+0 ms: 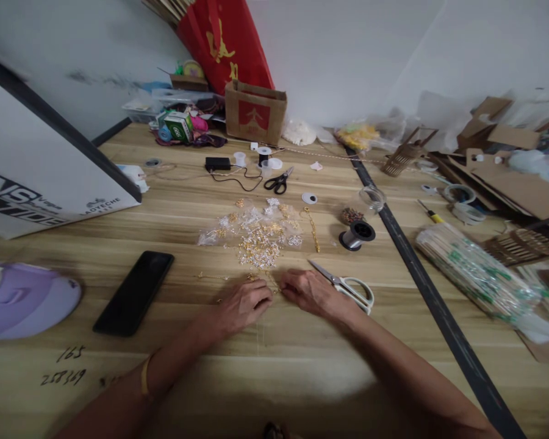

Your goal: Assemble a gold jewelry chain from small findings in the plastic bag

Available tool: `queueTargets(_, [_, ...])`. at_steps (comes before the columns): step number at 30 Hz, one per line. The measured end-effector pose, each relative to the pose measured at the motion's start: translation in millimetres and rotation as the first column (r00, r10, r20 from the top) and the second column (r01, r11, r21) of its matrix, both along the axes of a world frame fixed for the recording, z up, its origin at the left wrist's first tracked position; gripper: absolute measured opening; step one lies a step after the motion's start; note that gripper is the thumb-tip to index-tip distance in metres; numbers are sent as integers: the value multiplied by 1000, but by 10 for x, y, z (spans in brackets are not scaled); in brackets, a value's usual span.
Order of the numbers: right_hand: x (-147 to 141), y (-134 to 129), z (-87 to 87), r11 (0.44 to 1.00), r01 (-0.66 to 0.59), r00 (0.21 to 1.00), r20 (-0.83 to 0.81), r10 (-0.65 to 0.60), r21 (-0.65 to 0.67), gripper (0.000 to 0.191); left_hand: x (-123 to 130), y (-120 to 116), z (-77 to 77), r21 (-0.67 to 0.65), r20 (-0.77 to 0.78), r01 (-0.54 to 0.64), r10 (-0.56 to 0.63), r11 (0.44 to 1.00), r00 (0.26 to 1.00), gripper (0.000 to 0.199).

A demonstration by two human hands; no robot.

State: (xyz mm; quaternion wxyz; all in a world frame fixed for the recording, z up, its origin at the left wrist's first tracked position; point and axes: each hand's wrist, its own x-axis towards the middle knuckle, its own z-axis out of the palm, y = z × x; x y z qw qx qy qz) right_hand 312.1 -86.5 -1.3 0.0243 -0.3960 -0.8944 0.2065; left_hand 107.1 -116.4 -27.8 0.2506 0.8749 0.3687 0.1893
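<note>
My left hand (249, 303) rests on the wooden table with its fingers curled together. Close to its right, my right hand (305, 289) has its fingers bent and pressed together too. Whatever the fingertips grip is too small to make out; a thin gold chain (271, 280) lies between the hands. Just beyond them spreads a pile of small gold and silver beads (260, 247), with small clear bags (217, 230) around it. A longer gold chain (313, 228) lies right of the pile. White-handled scissors (357, 292) lie beside my right hand.
A black phone (134, 292) and a purple cap (27, 299) lie at the left. Black scissors (279, 182), a wire spool (357, 235) and a bead jar (353, 213) stand or lie farther back. Wrapped sticks (476, 268) lie at the right, a paper bag (255, 116) behind.
</note>
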Motion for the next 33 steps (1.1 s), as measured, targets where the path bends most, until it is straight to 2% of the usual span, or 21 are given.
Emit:
queueTargets(9, [-7,-14,-17,999,-19,1000,-18,19,36,14,-82,55,-12,9,-54,-63,63,998,997,13])
queueTargets(21, [-45,-41,-53,998,-39,995,-86,43,46,12,-54,75,7,-8,-15,-120,119,993,993,13])
queueTargets(27, [-57,-53,-36,1000,-21,994,-107,23,19,10,-19,82,31,-91,80,-134,141,987,987,12])
queueTargets(33, [-58,-62,-3,1000,-7,995,-101,5,-17,12,26,104,-9,-234,197,-183,231,955,953,11])
